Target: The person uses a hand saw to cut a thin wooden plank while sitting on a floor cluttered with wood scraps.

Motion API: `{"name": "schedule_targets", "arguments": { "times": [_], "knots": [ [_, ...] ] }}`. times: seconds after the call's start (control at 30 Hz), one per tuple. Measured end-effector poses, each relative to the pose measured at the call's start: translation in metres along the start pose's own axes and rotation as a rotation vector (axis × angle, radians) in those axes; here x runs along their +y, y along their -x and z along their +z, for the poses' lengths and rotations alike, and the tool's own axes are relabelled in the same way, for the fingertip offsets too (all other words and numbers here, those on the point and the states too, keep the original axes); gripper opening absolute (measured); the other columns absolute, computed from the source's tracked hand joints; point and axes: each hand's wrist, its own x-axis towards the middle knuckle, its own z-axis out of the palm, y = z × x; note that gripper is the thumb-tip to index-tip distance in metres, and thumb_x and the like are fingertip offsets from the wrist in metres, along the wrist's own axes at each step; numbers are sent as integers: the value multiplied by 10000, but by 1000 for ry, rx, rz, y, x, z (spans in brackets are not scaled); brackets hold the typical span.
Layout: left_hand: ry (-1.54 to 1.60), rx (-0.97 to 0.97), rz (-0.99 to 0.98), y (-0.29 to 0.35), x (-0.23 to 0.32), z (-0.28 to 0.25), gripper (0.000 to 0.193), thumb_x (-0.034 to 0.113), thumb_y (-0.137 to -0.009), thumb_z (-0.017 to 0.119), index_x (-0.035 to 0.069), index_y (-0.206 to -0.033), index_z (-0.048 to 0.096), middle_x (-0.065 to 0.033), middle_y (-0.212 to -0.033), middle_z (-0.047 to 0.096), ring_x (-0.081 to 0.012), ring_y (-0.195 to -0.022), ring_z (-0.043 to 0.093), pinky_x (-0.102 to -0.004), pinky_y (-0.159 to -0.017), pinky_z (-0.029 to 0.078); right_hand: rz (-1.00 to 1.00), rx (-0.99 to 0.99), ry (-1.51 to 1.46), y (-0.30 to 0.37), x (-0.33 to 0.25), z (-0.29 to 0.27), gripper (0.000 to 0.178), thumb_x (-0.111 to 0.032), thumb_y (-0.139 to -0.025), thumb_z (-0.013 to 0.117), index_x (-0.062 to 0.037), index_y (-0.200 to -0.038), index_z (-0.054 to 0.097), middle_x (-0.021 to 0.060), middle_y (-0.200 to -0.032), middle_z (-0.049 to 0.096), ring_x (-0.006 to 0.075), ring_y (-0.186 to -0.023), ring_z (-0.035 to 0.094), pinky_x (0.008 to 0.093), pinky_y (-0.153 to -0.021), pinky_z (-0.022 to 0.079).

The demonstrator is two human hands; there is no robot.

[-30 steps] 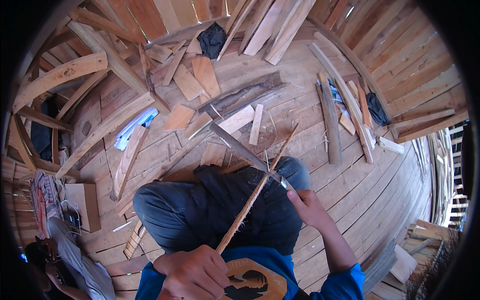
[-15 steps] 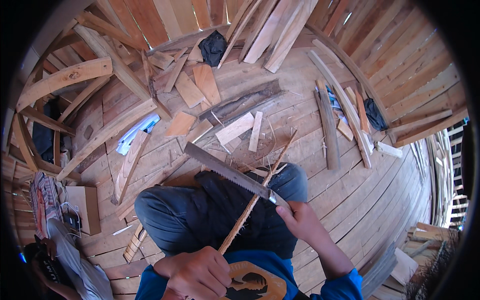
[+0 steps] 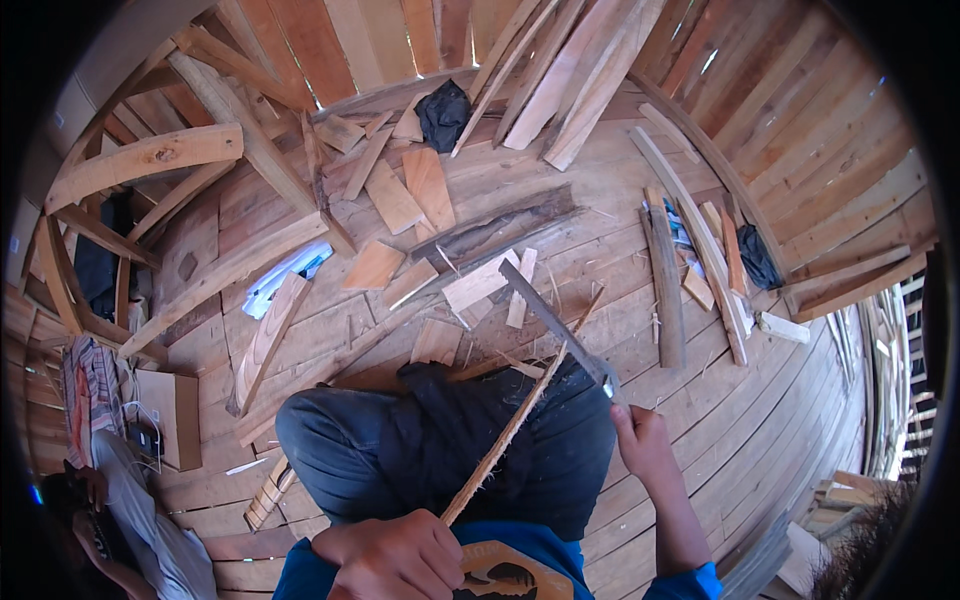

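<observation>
My left hand [image 3: 395, 556] is closed round the near end of a long, thin strip of wood [image 3: 500, 440] with frayed, splintery edges. The strip slants up and to the right across my lap, over the dark trousers of my crossed legs. A hand saw [image 3: 553, 320] is gripped in my right hand [image 3: 645, 440], to the right of my knee. Its grey blade points away and to the left, crossing the strip near its far end. I cannot tell whether the blade touches the strip. My fingers hide most of the saw's handle.
Offcuts and a split piece of bark-covered wood [image 3: 500, 222] lie on the plank floor ahead. Long boards [image 3: 590, 90] lean on the far wall. A timber frame [image 3: 145, 165] stands at left. Another person's grey-clad leg [image 3: 150, 510] is at lower left, by a cardboard box [image 3: 168, 420].
My right hand has moved right, and the saw blade has swung from pointing left to pointing more away from me. My left hand keeps its hold on the strip.
</observation>
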Motion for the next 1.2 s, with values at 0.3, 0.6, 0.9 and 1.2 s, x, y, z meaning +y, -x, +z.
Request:
{"name": "schedule_targets", "arguments": {
  "times": [0.3, 0.6, 0.9, 1.2],
  "knots": [
    [3, 16, -11, 4, -5, 1, 782, 765, -861, 169, 101, -473, 311, -29, -481, 293, -160, -349, 322, -284, -365, 156, -243, -309, -198, 36, -62, 1, 544, -467, -862, 613, 44, -677, 580, 258, -568, 532, 454, -625, 584, 484, -560, 461],
    [-47, 10, -39, 8, -24, 1, 797, 766, -859, 207, 78, -478, 332, -25, -484, 306, -167, -363, 325, -292, -371, 177, -88, -149, 116, -2, -32, -6, 584, -528, -845, 600, 28, -666, 593, 265, -598, 560, 452, -637, 596, 492, -595, 486],
    [-34, -29, -91, 6, -30, 7, 794, 775, -852, 188, 89, -474, 325, -30, -473, 305, -170, -348, 324, -302, -366, 167, -90, -146, 194, -28, -10, -14, 641, -582, -849, 556, 26, -654, 609, 256, -599, 570, 437, -648, 612, 485, -596, 497],
    [-24, -2, -69, -2, -19, 7, 803, 769, -857, 190, 76, -479, 334, -27, -491, 304, -174, -366, 343, -297, -369, 183, -110, -163, 252, -28, -13, -18, 632, -568, -853, 557, 27, -645, 604, 260, -605, 574, 437, -644, 610, 485, -590, 501]
  ]
}}
